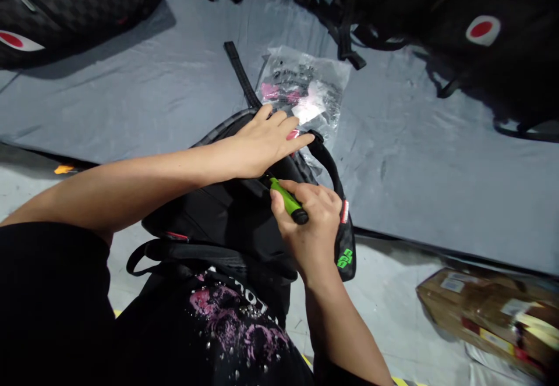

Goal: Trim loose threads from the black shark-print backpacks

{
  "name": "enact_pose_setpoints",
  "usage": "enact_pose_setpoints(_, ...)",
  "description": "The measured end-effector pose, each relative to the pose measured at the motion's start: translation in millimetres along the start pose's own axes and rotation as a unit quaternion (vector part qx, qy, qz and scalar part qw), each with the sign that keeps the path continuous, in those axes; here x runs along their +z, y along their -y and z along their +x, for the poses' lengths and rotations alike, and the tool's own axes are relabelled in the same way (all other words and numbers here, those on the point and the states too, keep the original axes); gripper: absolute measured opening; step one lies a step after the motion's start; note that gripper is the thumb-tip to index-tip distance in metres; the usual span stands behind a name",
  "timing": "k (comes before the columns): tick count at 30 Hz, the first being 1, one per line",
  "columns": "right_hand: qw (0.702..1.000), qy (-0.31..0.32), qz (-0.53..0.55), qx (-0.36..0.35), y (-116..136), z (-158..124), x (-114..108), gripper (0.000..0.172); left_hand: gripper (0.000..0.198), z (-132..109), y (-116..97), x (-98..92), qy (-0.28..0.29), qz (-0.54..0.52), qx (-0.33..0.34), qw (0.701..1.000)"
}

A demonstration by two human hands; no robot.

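Observation:
A black backpack lies against my body at the edge of the grey-covered table. My left hand rests flat on its upper part with the fingers spread. Close below it, my right hand is wrapped round a green-handled tool with a black butt end. The tool points up and left into the bag beside my left palm; its tip is hidden, so its exact kind does not show. A loose black strap extends from the bag's far side. Just beyond my left fingers lies a clear plastic bag with printing and pink patches.
The grey-covered table runs across the view. A dark checked bag with shark-face patches sits at the upper left. More black bags with dangling straps line the far right. Brown wrapped packaging lies on the floor at lower right.

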State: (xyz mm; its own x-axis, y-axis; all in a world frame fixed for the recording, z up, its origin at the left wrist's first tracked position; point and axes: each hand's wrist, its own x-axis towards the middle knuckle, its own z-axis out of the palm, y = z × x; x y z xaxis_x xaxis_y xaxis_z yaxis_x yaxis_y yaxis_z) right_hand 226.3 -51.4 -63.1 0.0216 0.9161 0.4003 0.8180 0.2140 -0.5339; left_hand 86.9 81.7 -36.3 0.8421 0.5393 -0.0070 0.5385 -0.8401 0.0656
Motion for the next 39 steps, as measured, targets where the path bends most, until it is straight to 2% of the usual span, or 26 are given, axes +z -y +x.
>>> enact_pose_setpoints(23, 0.998, -0.019, 0.061, 0.029, -1.2, -2.1, 9.8, 0.011, 0.081, -0.4, 0.9, 2.0, 0.007, -0.012, -0.002, 1.000)
enact_pose_setpoints(27, 0.997, -0.031, 0.066, 0.017, -1.2, -1.0, 11.2, 0.012, 0.082, 0.4, 2.6, 5.2, -0.006, -0.014, 0.005, 1.000)
enact_pose_setpoints(33, 1.000, -0.013, 0.017, 0.020, -1.1, 0.5, 3.3, 0.011, 0.088, 0.0, 3.8, 7.3, -0.021, -0.011, 0.007, 1.000)
enact_pose_setpoints(39, 0.999, -0.013, 0.035, 0.013, -2.1, 1.7, 4.6, 0.013, 0.083, 0.4, 2.3, 8.3, -0.015, 0.012, 0.004, 1.000)
